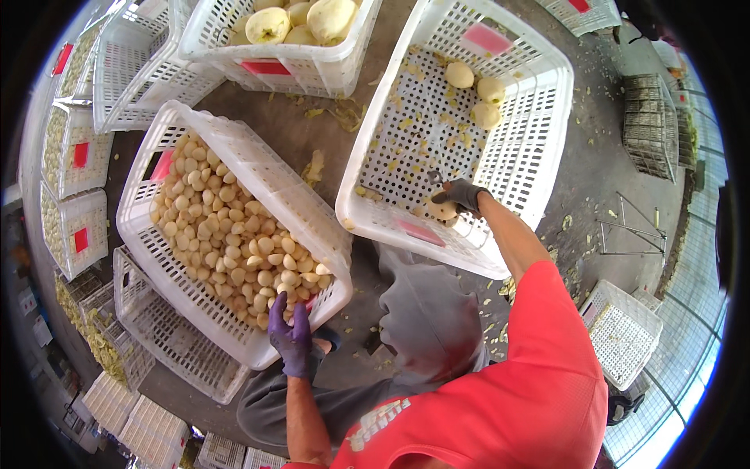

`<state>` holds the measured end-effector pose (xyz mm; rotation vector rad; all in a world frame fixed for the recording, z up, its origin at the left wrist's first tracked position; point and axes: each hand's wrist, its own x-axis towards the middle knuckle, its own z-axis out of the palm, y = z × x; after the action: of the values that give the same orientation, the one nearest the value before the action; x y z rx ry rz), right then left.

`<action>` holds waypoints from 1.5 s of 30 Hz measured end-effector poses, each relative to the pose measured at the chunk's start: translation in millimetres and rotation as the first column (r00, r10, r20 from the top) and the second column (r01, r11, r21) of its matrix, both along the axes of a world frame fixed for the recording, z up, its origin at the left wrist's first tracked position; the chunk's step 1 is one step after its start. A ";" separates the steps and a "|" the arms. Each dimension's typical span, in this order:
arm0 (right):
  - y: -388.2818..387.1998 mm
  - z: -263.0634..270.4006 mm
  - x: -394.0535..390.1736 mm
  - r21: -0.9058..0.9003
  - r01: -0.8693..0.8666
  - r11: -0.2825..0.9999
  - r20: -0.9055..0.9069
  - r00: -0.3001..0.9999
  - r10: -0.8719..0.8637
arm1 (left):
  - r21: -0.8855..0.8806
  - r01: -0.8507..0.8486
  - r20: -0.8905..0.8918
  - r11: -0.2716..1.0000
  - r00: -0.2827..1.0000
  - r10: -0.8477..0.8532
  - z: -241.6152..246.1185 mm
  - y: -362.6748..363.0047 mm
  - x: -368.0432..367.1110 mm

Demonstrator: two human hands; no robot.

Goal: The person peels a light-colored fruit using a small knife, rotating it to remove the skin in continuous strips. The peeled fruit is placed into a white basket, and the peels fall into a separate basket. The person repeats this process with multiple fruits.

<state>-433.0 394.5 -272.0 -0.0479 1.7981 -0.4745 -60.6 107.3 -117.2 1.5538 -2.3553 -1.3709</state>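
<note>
My left hand (291,339), in a purple glove, hovers at the near rim of a white plastic crate (246,346). Its fingers are apart, and I see nothing held in them. Many small, pale rounded fruit pieces (228,223) fill that crate. My right hand (466,196), in a dark grey glove, reaches down into another white perforated crate (536,152). A small metal-tipped tool (435,177) sticks out from its grip. Its fingers also curl over a pale peeled fruit (440,208), partly hidden beneath them. Several more peeled fruits (486,115) lie at the crate's far right, among peel scraps.
A crate (340,55) of large pale-yellow fruits (331,20) stands ahead. Stacked crates (82,167) line the left side. Under the filled crate sits a dirty crate (181,346). Peel scraps (313,167) litter the floor; a metal frame (633,228) lies at right.
</note>
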 end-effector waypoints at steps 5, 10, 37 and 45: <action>-39.1 120.5 -17.8 -0.355 0.378 0.855 0.101 0.925 -0.367 | 0.188 -0.143 -0.216 0.972 0.959 0.183 15.5 -6.6 -7.3; -117.0 233.2 6.0 -0.619 0.318 0.718 0.118 0.942 -0.315 | 0.433 -0.017 -0.526 0.901 0.807 0.268 64.9 -24.3 -36.6; -309.8 344.1 273.0 -0.733 -0.489 0.472 -0.508 0.856 0.098 | 0.598 0.017 -0.713 0.801 0.468 0.523 146.3 -121.5 86.8; -303.4 349.2 282.3 -0.406 -0.824 0.394 -0.900 0.436 -0.015 | 0.565 -0.012 -0.714 0.825 0.493 0.497 145.3 -119.7 78.9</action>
<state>-150.7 91.0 77.2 -1.7749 2.0742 -0.9543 18.3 -12.4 28.2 0.8376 -1.1463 -2.0871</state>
